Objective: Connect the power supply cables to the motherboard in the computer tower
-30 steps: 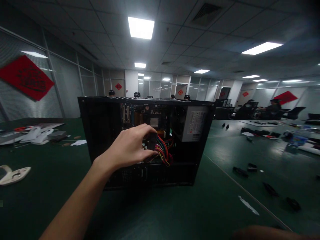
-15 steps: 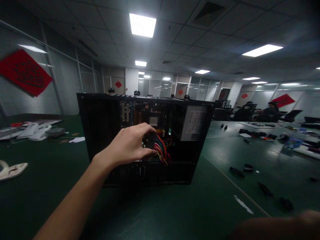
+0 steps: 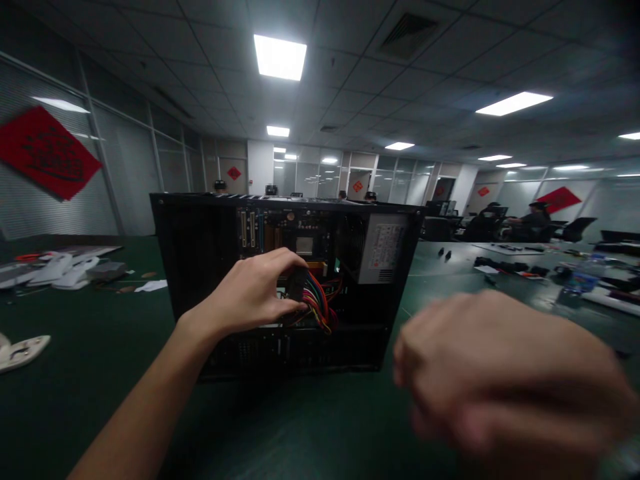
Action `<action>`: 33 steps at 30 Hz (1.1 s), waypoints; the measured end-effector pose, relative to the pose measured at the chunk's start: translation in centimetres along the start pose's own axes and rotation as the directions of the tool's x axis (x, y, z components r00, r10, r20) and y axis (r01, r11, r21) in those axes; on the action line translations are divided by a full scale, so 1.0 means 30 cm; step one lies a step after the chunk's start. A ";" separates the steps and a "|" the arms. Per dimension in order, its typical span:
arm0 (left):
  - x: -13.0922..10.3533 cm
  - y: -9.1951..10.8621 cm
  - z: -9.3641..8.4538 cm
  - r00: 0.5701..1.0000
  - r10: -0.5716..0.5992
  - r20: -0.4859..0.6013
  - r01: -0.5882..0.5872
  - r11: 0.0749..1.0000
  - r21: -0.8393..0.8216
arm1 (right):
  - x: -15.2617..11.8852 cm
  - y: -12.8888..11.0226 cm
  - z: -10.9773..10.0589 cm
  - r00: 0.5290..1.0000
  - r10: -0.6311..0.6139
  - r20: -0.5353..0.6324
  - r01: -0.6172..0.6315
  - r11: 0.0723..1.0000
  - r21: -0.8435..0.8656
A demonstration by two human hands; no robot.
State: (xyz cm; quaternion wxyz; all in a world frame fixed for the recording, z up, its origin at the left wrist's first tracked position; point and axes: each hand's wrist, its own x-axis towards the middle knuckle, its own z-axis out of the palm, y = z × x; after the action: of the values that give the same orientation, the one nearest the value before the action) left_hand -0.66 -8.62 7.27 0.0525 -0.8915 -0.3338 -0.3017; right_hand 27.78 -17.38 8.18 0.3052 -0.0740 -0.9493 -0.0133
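Observation:
An open black computer case (image 3: 200, 267) stands on a green table, its inside facing me. My left hand (image 3: 265, 283) reaches into it with thumb and fingers closed around a black cable connector (image 3: 297, 285). A bundle of coloured power wires (image 3: 320, 303) runs right from that connector. Behind the hand sits the motherboard (image 3: 320, 227); at the upper right of the case is a grey power supply (image 3: 387, 250). My right hand (image 3: 500, 373), blurred, hovers in front of the case's right side. Its fingers look curled into a fist, and anything inside them is hidden.
White and grey parts (image 3: 65, 270) lie at the left, with a white piece (image 3: 23, 353) nearer me. Small black items (image 3: 510, 267) and a plastic bottle (image 3: 580, 277) are on the right of the table. A person (image 3: 535, 217) sits far back right.
My right hand has come up from the lower right corner into view beside the case. My left hand keeps its hold on the connector, nearly unmoved.

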 end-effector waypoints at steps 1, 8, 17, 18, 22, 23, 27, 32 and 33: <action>0.001 -0.005 -0.001 1.000 0.001 0.013 -0.001 1.000 -0.025 | 0.065 0.035 0.010 0.991 0.104 -0.087 -0.102 0.994 0.028; 0.002 -0.105 0.014 0.998 -0.021 0.058 0.036 0.960 -0.277 | 0.182 0.383 0.271 0.978 0.044 -0.202 -0.148 0.834 -0.532; 0.009 -0.190 0.094 0.980 -0.009 0.199 0.111 0.855 -0.507 | 0.130 0.500 0.418 0.914 -0.356 -0.192 0.135 0.715 -0.686; 0.013 -0.193 0.107 0.981 -0.012 0.193 0.109 0.858 -0.502 | 0.127 0.501 0.418 0.919 -0.347 -0.188 0.135 0.723 -0.678; 0.022 -0.216 0.160 0.996 -0.090 0.029 0.094 0.935 -0.341 | 0.118 0.523 0.415 0.941 -0.278 -0.194 0.070 0.720 -0.690; 0.024 -0.224 0.172 0.994 -0.108 -0.030 0.096 0.956 -0.278 | 0.117 0.532 0.416 0.950 -0.236 -0.202 0.029 0.716 -0.697; 0.025 -0.244 0.214 0.978 -0.147 -0.151 0.131 0.986 -0.106 | 0.119 0.564 0.434 0.962 0.193 -0.195 -0.275 0.685 -0.675; 0.029 -0.242 0.259 0.981 -0.182 -0.060 0.186 0.981 0.053 | 0.124 0.576 0.448 0.830 0.553 -0.067 -0.465 0.621 -0.631; 0.031 -0.241 0.269 0.977 -0.210 -0.029 0.212 0.974 0.080 | 0.126 0.577 0.448 0.821 0.569 -0.049 -0.467 0.620 -0.630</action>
State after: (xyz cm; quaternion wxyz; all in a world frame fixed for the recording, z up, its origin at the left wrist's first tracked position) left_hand -0.57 -0.13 0.47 0.0606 -0.8449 -0.4383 -0.3007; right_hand 19.56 1.17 -0.90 0.1791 -0.4415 -0.8492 -0.2277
